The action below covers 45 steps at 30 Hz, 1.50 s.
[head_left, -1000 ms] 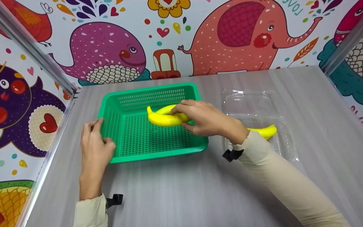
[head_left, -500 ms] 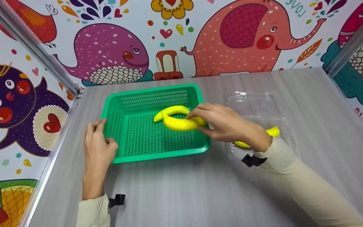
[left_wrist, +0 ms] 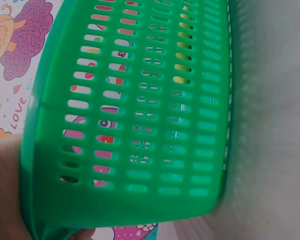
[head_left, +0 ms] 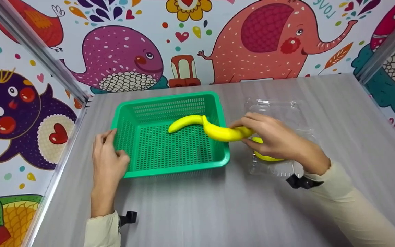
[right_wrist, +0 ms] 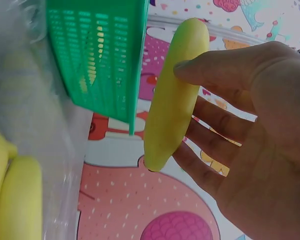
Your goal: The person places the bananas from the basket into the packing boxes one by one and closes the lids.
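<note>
The right hand (head_left: 276, 139) is shifting rightward, pinching a curved yellow banana (head_left: 220, 133). The left hand (head_left: 109, 162) (still) is gripping a green rectangular basket (head_left: 177, 171).

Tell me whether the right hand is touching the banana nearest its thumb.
Touching. The right wrist view shows the right hand gripping the banana, its thumb on the banana's surface and fingers reaching behind the edge.

A banana (head_left: 185, 121) lies in the basket (head_left: 177, 169); right of it, the tray (head_left: 269, 169) holds apparently two bananas (right_wrist: 21, 200).
</note>
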Tool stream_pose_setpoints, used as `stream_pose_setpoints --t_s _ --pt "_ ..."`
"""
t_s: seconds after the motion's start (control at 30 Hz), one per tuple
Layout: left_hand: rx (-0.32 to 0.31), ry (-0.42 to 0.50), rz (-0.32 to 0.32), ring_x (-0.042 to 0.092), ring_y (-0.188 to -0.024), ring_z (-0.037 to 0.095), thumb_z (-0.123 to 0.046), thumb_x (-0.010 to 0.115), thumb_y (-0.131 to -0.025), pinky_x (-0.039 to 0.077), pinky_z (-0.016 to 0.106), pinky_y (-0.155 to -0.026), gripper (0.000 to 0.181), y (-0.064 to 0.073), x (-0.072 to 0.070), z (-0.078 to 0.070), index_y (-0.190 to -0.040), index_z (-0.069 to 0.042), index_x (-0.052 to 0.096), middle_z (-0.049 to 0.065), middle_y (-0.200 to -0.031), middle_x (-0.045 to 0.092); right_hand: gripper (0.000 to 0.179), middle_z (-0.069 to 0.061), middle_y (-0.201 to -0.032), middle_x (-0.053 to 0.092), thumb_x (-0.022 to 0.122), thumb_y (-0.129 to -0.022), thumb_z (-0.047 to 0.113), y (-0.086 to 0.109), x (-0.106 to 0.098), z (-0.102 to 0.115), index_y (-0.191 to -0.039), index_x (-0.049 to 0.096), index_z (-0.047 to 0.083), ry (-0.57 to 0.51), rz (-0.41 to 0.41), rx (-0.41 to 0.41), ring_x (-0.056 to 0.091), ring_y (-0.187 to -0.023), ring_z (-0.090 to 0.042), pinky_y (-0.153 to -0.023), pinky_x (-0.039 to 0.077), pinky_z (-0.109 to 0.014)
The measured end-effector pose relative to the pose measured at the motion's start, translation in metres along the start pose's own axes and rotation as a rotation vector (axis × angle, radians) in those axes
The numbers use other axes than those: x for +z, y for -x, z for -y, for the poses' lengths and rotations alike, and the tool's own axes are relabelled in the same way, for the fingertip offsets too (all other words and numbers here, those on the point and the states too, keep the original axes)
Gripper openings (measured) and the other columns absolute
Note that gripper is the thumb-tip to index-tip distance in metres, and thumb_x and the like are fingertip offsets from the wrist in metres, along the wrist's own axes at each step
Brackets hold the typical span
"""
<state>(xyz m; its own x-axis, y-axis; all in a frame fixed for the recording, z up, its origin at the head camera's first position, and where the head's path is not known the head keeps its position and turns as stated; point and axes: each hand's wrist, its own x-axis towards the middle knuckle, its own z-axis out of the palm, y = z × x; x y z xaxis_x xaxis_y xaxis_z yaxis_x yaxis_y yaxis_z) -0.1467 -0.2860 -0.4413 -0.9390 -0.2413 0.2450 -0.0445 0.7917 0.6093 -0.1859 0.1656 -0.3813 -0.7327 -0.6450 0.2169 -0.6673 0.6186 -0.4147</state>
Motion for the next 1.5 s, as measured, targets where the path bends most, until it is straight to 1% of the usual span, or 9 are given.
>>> stream_pose_setpoints --t_s 0.3,0.53,0.7,0.8,0.97,1.2,1.33,1.5 --pt "0.013 0.001 -0.011 0.048 -0.14 0.045 0.011 0.049 -0.092 0.041 0.056 -0.102 0.069 0.0 0.001 0.001 -0.16 0.003 0.049 0.028 -0.153 0.049 0.049 0.004 -0.125 0.072 0.087 -0.087 0.009 0.024 0.003 -0.014 -0.132 0.072 0.021 -0.011 -0.008 0.023 0.066 -0.11 -0.014 -0.093 0.062 -0.04" --pt "0.0 0.003 0.004 0.046 -0.142 0.046 0.011 0.049 -0.092 0.041 0.056 -0.102 0.07 0.001 0.001 0.0 -0.161 0.002 0.048 0.028 -0.155 0.048 0.051 0.006 -0.124 0.072 0.088 -0.086 0.006 0.043 0.006 -0.024 -0.132 0.072 0.023 -0.012 -0.006 0.063 0.065 -0.109 -0.014 -0.09 0.063 -0.04" --pt "0.004 0.007 0.003 0.046 -0.142 0.045 0.011 0.048 -0.092 0.041 0.055 -0.101 0.07 0.0 0.001 0.0 -0.161 0.001 0.048 0.027 -0.155 0.048 0.055 0.008 -0.122 0.07 0.088 -0.085 0.002 0.055 0.005 -0.029 -0.133 0.072 0.025 0.0 -0.01 0.093 0.064 -0.106 -0.013 -0.087 0.063 -0.039" --pt "0.006 0.006 -0.001 0.047 -0.141 0.045 0.011 0.049 -0.091 0.041 0.055 -0.101 0.07 0.0 0.0 0.0 -0.161 0.002 0.049 0.027 -0.154 0.048 0.056 0.007 -0.124 0.07 0.088 -0.085 0.002 0.062 0.004 -0.032 -0.133 0.072 0.025 0.015 -0.009 0.109 0.064 -0.106 -0.013 -0.087 0.064 -0.04" --pt "0.005 0.006 -0.003 0.047 -0.14 0.045 0.011 0.048 -0.09 0.041 0.055 -0.101 0.071 0.0 0.0 0.001 -0.161 0.002 0.048 0.027 -0.154 0.048 0.053 0.005 -0.126 0.072 0.089 -0.084 0.003 0.071 0.006 -0.036 -0.131 0.073 0.022 0.042 -0.005 0.115 0.065 -0.106 -0.013 -0.088 0.064 -0.041" --pt "0.004 -0.002 -0.003 0.046 -0.143 0.044 0.01 0.047 -0.091 0.041 0.053 -0.098 0.071 0.001 0.0 -0.001 -0.161 0.0 0.049 0.025 -0.156 0.048 0.05 0.006 -0.122 0.073 0.088 -0.083 0.0 0.085 0.005 -0.044 -0.127 0.074 0.021 0.07 -0.016 0.117 0.063 -0.104 -0.012 -0.087 0.061 -0.042" --pt "-0.001 -0.005 0.005 0.045 -0.144 0.044 0.01 0.047 -0.091 0.041 0.053 -0.099 0.071 0.001 0.0 -0.001 -0.161 0.0 0.048 0.024 -0.156 0.048 0.051 0.006 -0.123 0.073 0.088 -0.083 0.0 0.092 0.002 -0.045 -0.128 0.074 0.022 0.057 -0.005 0.148 0.063 -0.105 -0.013 -0.09 0.06 -0.045" --pt "-0.009 -0.004 0.01 0.046 -0.143 0.043 0.01 0.047 -0.091 0.041 0.053 -0.097 0.072 0.001 -0.001 -0.001 -0.162 -0.001 0.047 0.024 -0.157 0.047 0.05 0.004 -0.125 0.072 0.087 -0.084 0.0 0.097 -0.002 -0.044 -0.128 0.074 0.021 0.05 0.026 0.176 0.063 -0.109 -0.015 -0.094 0.059 -0.048"
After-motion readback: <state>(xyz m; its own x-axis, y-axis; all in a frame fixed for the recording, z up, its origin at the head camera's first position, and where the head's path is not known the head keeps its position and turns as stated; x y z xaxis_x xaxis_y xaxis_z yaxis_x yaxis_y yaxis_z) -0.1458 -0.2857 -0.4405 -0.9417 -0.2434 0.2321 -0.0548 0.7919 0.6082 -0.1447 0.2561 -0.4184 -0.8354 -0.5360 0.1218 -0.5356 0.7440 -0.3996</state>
